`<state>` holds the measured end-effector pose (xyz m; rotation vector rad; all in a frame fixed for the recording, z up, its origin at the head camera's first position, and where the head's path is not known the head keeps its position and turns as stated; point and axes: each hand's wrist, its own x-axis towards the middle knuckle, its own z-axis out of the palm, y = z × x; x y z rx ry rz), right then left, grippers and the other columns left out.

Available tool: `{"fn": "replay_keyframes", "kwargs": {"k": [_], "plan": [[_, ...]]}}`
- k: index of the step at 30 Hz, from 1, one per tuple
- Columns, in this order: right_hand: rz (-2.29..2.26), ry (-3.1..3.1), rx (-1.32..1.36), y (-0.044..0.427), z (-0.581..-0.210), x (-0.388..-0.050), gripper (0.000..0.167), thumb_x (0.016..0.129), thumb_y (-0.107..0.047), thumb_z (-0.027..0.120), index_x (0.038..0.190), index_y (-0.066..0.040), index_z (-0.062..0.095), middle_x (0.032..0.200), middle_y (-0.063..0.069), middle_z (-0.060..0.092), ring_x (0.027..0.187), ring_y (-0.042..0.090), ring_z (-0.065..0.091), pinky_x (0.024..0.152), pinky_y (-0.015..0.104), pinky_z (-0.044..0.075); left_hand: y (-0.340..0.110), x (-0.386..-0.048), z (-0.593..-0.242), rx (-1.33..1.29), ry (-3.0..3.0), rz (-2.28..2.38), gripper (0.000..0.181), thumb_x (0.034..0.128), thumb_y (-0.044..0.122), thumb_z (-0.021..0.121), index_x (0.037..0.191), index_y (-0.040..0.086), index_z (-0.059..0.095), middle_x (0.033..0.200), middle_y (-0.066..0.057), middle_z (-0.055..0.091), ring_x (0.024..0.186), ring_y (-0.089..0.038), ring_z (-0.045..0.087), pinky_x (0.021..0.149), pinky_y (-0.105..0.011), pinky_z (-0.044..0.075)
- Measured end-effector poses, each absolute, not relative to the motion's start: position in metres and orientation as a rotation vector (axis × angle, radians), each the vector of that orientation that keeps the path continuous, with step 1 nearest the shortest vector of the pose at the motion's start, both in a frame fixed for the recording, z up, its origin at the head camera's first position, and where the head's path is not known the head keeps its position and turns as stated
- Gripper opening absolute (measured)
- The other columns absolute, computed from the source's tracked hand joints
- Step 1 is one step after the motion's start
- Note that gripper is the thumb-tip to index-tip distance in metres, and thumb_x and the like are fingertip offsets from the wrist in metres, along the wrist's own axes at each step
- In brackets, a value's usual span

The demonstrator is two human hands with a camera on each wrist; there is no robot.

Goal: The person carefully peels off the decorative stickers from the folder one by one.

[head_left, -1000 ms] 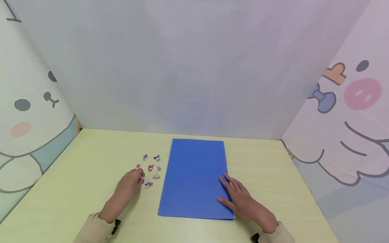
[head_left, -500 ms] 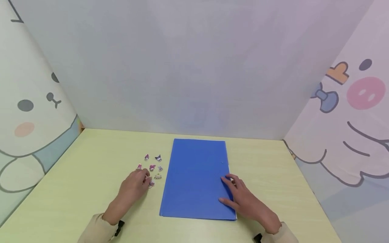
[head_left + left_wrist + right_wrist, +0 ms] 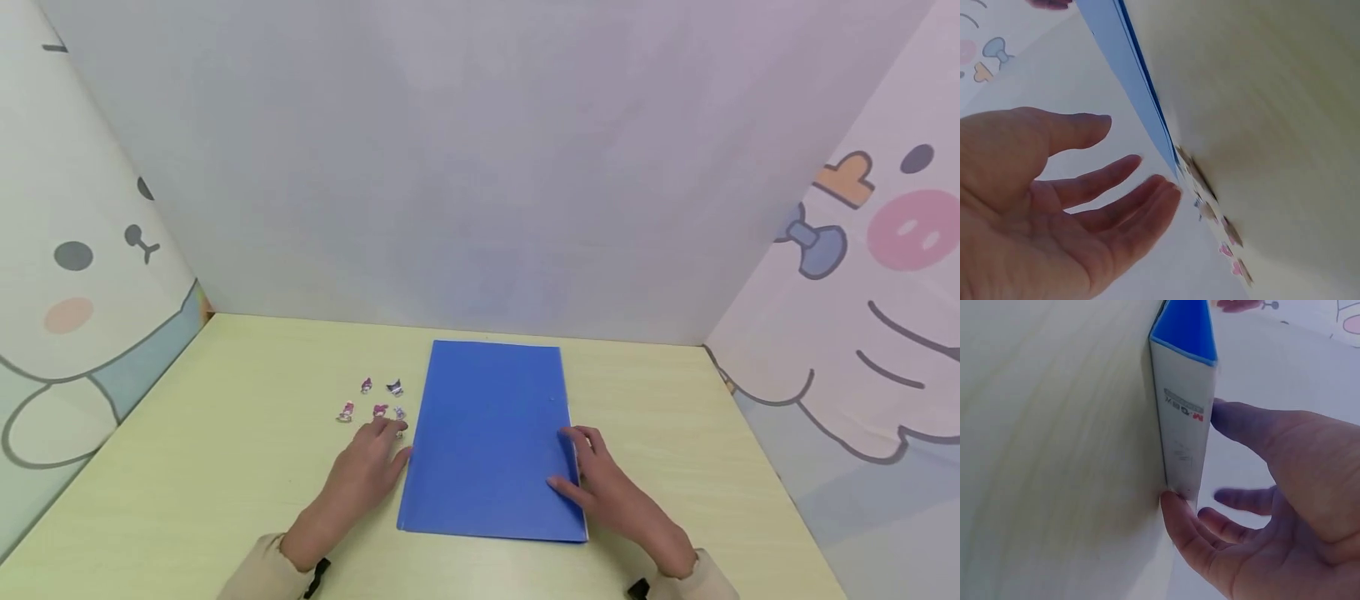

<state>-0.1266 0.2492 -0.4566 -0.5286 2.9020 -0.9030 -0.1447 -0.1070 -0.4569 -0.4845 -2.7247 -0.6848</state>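
A blue file folder [image 3: 487, 442] lies flat in the middle of the table in the head view. My left hand [image 3: 362, 472] hovers or rests at its left edge, fingers relaxed, over small character cutouts. In the left wrist view nothing shows between the fingers of the left hand [image 3: 1054, 231]. At the folder's right edge, my right hand [image 3: 618, 496] holds the spine side. The right wrist view shows the white printed spine [image 3: 1182, 425] between thumb and fingertips. Pink cutouts [image 3: 346, 412] and a dark one [image 3: 395, 387] lie left of the folder; others are partly hidden.
The pale wood-look table [image 3: 247, 400] runs back to a grey-white backdrop [image 3: 480, 167]. Cloths printed with cartoon animals hang at both sides. A black band part [image 3: 317, 577] shows at the left wrist.
My left hand has moved right to the folder's edge; the lower cutouts no longer show where they were. My right fingers have drawn back from the cover to the spine edge.
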Motion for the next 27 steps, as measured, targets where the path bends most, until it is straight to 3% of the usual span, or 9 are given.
{"fn": "replay_keyframes", "kwargs": {"k": [3,7,12,19,27], "plan": [[-0.974,2.864,-0.451,0.249,-0.455,-0.127,0.073,0.097,-0.024,0.073,0.151,0.005,0.033,0.142,0.022,0.036,0.088,0.016,0.048,0.075,0.028,0.047,-0.1,-0.139,-0.457,-0.515,-2.748,-0.664,0.036,0.0878,0.011,0.081,0.118,-0.003,0.068,0.114,-0.018,0.066,0.105,-0.036,0.064,0.08,-0.049,0.058],[-1.037,2.824,-0.34,0.248,-0.453,-0.127,0.08,0.096,-0.025,0.075,0.154,0.005,0.029,0.143,0.025,0.036,0.083,0.013,0.049,0.072,0.025,0.046,-0.092,-0.131,-0.454,-0.553,-2.817,-0.734,0.04,0.09,0.013,0.079,0.124,-0.004,0.067,0.125,-0.022,0.064,0.116,-0.039,0.062,0.091,-0.051,0.055],[-1.106,2.786,-0.202,0.245,-0.454,-0.127,0.085,0.093,-0.024,0.078,0.154,0.008,0.027,0.129,0.021,0.047,0.077,0.012,0.052,0.068,0.024,0.047,-0.085,-0.121,-0.451,-0.637,-2.936,-0.856,0.048,0.093,0.017,0.077,0.133,-0.004,0.063,0.138,-0.028,0.056,0.13,-0.045,0.054,0.101,-0.057,0.048],[-1.208,2.754,-0.136,0.246,-0.456,-0.126,0.085,0.092,-0.021,0.079,0.15,0.015,0.03,0.101,0.008,0.056,0.078,0.012,0.054,0.067,0.025,0.049,-0.081,-0.112,-0.449,-0.755,-3.028,-0.952,0.056,0.0951,0.026,0.075,0.141,-0.002,0.058,0.148,-0.034,0.046,0.139,-0.058,0.038,0.104,-0.069,0.04],[-1.196,2.78,-0.13,0.247,-0.456,-0.126,0.076,0.095,-0.024,0.076,0.146,0.018,0.037,0.102,0.011,0.055,0.079,0.014,0.053,0.067,0.026,0.048,-0.077,-0.107,-0.444,-0.827,-3.059,-0.934,0.069,0.0914,0.038,0.077,0.145,0.001,0.055,0.152,-0.034,0.04,0.14,-0.063,0.03,0.102,-0.07,0.04]]}}
